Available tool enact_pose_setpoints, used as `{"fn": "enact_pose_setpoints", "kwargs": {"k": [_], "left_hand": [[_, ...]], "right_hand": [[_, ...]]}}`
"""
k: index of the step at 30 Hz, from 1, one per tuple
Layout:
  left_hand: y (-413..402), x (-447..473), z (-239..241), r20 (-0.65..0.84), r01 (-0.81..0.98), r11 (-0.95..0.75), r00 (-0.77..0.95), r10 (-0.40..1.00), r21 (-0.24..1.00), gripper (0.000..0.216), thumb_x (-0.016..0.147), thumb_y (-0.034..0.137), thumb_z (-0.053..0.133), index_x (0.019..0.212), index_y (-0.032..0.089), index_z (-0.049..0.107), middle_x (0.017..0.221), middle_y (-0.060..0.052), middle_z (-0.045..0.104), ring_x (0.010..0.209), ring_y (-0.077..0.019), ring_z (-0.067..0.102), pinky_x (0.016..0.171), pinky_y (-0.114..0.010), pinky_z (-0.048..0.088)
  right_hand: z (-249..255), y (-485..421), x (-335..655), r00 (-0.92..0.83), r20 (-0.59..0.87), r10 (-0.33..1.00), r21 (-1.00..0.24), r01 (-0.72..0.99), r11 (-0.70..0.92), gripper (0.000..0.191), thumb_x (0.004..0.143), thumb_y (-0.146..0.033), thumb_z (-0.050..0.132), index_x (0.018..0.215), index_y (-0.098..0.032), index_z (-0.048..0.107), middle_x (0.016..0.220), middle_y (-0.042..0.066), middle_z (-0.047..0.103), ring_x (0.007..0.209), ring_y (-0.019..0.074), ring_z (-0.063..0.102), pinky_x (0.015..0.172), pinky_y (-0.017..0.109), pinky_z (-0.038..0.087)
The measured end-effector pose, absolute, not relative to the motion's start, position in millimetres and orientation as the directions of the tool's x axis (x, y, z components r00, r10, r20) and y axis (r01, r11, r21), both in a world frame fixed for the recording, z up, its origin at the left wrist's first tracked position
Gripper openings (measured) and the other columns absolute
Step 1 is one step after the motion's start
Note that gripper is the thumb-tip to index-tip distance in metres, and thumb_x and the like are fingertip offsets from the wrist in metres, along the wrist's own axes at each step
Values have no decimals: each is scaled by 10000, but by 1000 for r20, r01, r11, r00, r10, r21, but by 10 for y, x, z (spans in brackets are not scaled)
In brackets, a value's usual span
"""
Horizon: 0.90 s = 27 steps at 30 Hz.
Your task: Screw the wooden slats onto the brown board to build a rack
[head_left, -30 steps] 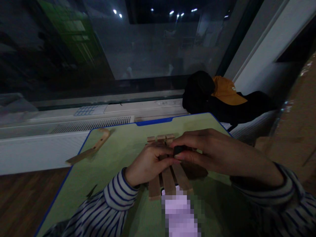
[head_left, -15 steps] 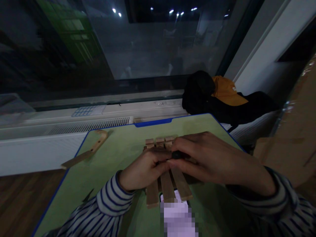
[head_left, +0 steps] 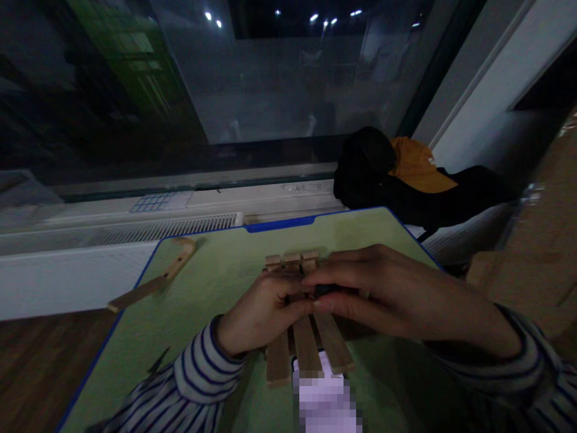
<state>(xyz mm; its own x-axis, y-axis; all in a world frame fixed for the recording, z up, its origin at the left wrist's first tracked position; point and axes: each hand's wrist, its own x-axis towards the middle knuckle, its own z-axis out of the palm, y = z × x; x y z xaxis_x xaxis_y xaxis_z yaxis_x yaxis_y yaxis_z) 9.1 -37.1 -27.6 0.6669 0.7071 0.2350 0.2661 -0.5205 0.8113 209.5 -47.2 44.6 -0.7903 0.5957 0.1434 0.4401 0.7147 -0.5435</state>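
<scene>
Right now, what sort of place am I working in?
Probably an indoor room, perhaps a home or office: a green tabletop stands by a white radiator, facing a large dark window.

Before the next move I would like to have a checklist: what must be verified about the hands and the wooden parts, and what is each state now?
1. Right hand grips black object: ok.
2. Left hand is on wooden slats: ok.
3. Black object touches the slats: cannot tell, fingers hide it.
4. Curved wooden piece lies fully on table: not ok, one end overhangs.
5. Slats are off the phone: cannot tell, they overlap in view.
</scene>
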Motion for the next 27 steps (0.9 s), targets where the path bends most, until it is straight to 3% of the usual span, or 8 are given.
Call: {"fn": "enact_pose_setpoints", "kwargs": {"k": [7,12,16,20,24,27], "left_hand": [[-343,58,-319,230,228,-523,707,669,821,177,887,231,519,833,144,663,776,-17,663,784,-159,614,748,-268,463],[-341,60,-296,247,155,-517,741,624,842,187,905,223,487,912,168,665,846,-19,684,809,-148,624,745,-256,467],[-377,73,-274,244,281,-555,682,689,783,145,873,233,541,863,163,668,786,-13,678,741,-144,620,687,-252,469],[-401,92,-298,333,390,-621,590,735,680,182,816,288,619,701,148,638,671,-8,643,662,-150,601,638,-262,465],[-409,107,-307,345,368,-624,590,730,689,170,840,291,593,749,163,658,684,3,660,640,-129,607,620,-237,466],[-415,109,-300,308,365,-585,588,748,724,190,852,287,577,737,160,660,682,9,662,624,-117,605,610,-222,463]], "right_hand": [[412,-432,2056,-785,147,601,-504,464,729,261,920,-395,435,1020,-191,564,925,-8,627,804,99,558,675,228,366],[399,-445,2041,-780,164,605,-479,473,740,205,918,-380,446,993,-205,522,864,-24,607,749,94,547,637,231,350],[391,-433,2044,-775,158,611,-479,481,734,228,919,-397,434,977,-196,526,857,-16,609,745,99,551,630,235,355],[389,-430,2062,-766,146,627,-486,496,719,266,922,-406,421,1002,-191,556,877,-4,627,773,110,568,652,244,376],[407,-437,2096,-784,162,600,-539,439,719,320,906,-378,473,1163,-194,523,1056,8,643,922,110,592,766,230,408],[435,-438,2112,-805,193,561,-571,373,732,347,923,-297,460,1250,-183,471,1255,31,570,1112,108,529,910,216,368]]}}
